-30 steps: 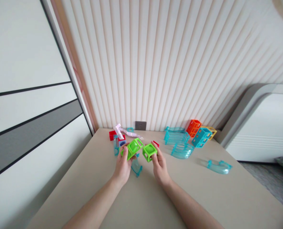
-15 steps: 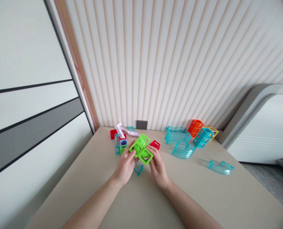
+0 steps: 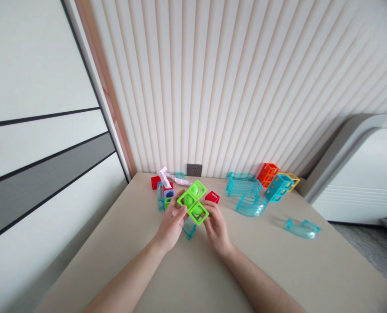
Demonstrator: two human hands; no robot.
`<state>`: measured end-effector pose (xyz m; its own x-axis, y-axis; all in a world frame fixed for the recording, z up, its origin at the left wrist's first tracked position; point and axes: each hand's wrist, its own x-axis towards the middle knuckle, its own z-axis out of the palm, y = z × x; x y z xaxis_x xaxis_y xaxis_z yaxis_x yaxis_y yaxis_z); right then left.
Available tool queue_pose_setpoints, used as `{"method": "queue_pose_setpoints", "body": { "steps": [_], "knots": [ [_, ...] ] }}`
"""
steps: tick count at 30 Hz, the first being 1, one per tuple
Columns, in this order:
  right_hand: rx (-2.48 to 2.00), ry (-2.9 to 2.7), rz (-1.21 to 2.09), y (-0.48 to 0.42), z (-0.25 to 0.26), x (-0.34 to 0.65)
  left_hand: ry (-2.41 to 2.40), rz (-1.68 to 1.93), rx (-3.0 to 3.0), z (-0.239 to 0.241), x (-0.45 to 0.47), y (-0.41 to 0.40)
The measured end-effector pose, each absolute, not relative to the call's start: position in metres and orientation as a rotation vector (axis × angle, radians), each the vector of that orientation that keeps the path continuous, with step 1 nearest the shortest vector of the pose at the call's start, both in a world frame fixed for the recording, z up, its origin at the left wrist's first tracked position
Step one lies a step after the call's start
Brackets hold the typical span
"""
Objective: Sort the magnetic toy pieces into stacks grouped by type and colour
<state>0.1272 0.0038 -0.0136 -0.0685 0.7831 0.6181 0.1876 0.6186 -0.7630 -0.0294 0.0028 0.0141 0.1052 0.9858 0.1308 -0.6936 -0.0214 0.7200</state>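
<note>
Above the middle of the table, three joined green marble run blocks (image 3: 193, 201) form an L, each with a round opening in its face. My left hand (image 3: 173, 219) is closed on their left side, thumb on the near edge. On the other side, my right hand (image 3: 215, 222) grips the right block, its fingertips partly hidden behind it. Just beyond my right fingers lies a red block (image 3: 212, 197). Beneath the green blocks a clear teal track piece (image 3: 190, 228) rests on the table, partly covered by my left hand.
Behind my left hand stand a blue block (image 3: 169, 194), another red block (image 3: 155, 182) and a crumpled pale purple strip (image 3: 164, 177). To the right are clear teal tracks (image 3: 244, 188), a curved track (image 3: 302, 229), an orange block (image 3: 267, 174) and a blue block tower (image 3: 278, 188). A ribbed wall with a socket (image 3: 194, 169) bounds the table.
The green blocks have turned very slightly in my hands, and my right fingers have shifted a little along the right block. The things on the table stay where they were.
</note>
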Motion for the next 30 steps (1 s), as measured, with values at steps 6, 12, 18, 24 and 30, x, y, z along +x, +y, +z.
{"method": "queue_pose_setpoints", "body": {
  "steps": [6, 12, 18, 24, 30],
  "knots": [
    [-0.828, -1.618, 0.567, 0.003, -0.012, 0.127, 0.469, 1.390, 0.818, 0.011, -0.030, 0.003],
    [-0.850, -1.632, 0.543, 0.002, -0.012, 0.125, 0.498, 1.414, 0.812, 0.008, -0.027, 0.002],
    [-0.945, -1.742, 0.569, -0.003, -0.017, 0.123, 0.522, 1.590, 0.686, 0.022, -0.039, 0.010],
    [-1.043, -2.227, 0.541, -0.009, -0.012, 0.120, 0.535, 1.826, 0.322, 0.031, -0.062, 0.022],
    [-1.182, -2.284, 0.391, -0.003, -0.019, 0.118, 0.682, 1.891, 0.224, 0.032, -0.061, 0.025]
  ]
}}
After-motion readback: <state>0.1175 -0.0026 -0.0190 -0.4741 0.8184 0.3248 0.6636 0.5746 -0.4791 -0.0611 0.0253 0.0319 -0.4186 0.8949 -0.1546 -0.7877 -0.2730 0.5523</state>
